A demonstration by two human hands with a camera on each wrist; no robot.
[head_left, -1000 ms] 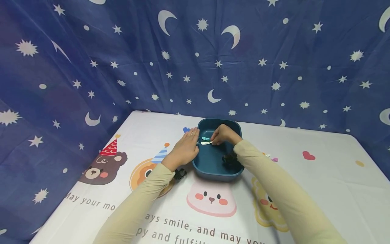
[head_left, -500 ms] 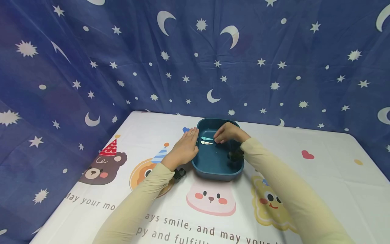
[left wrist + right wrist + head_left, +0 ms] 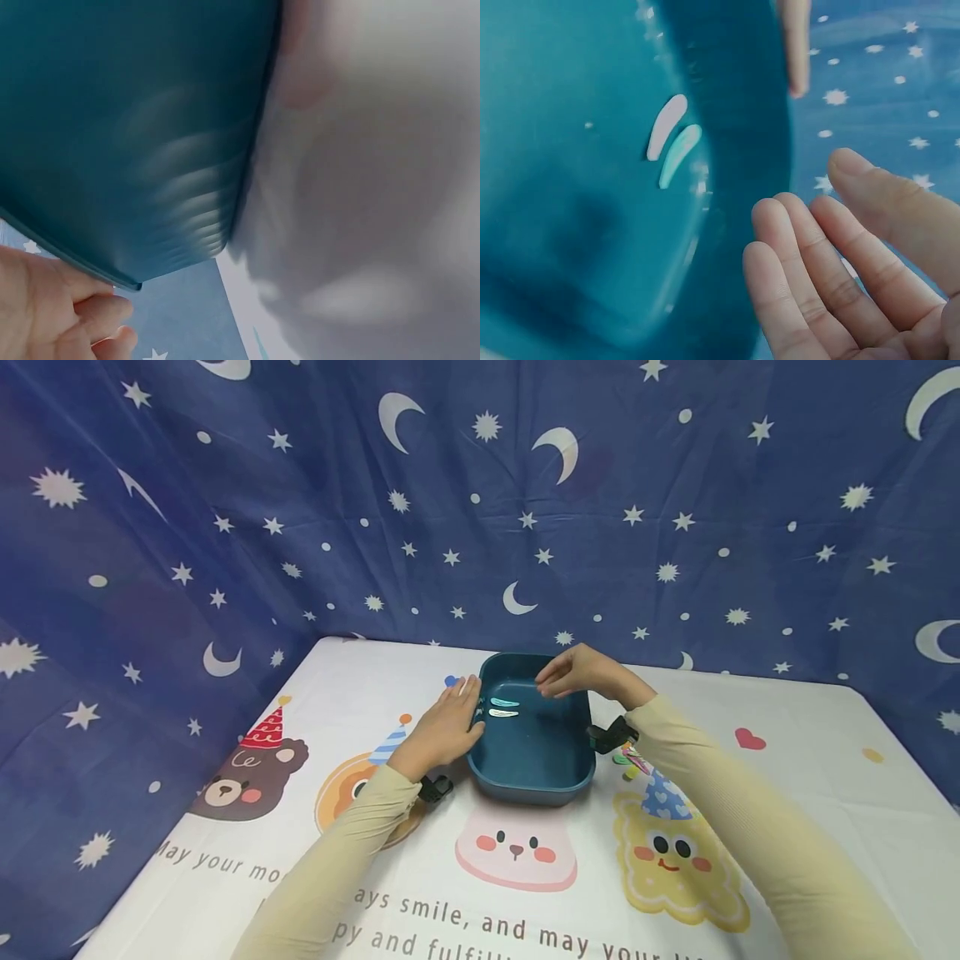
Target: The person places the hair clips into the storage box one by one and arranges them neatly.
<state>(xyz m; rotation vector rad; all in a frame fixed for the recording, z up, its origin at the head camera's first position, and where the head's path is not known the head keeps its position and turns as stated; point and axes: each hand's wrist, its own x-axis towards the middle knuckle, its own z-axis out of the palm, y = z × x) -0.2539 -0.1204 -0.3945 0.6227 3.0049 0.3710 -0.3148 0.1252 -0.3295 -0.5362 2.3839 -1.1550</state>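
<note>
A dark teal box (image 3: pixel 532 764) stands on the table. Inside, near its left wall, two hair clips lie side by side: a pale whitish one (image 3: pixel 503 713) and a light turquoise one (image 3: pixel 505 702). My left hand (image 3: pixel 441 733) rests against the box's left rim with fingers stretched along it; the left wrist view shows its fingers (image 3: pixel 82 300) touching the rim. Above the far right part of the box hovers my right hand (image 3: pixel 583 672). Its fingers (image 3: pixel 821 270) are loosely extended, apart from the clips, with nothing between them.
Several colourful clips (image 3: pixel 636 758) lie right of the box, partly hidden by the right wrist camera (image 3: pixel 611 735). The white tablecloth (image 3: pixel 817 793) bears cartoon prints and lettering. A blue star-and-moon curtain (image 3: pixel 450 477) hangs behind the table.
My right hand has let go of the whitish clip, which stays in the box, and has risen up and to the right. The left hand has stayed at the rim.
</note>
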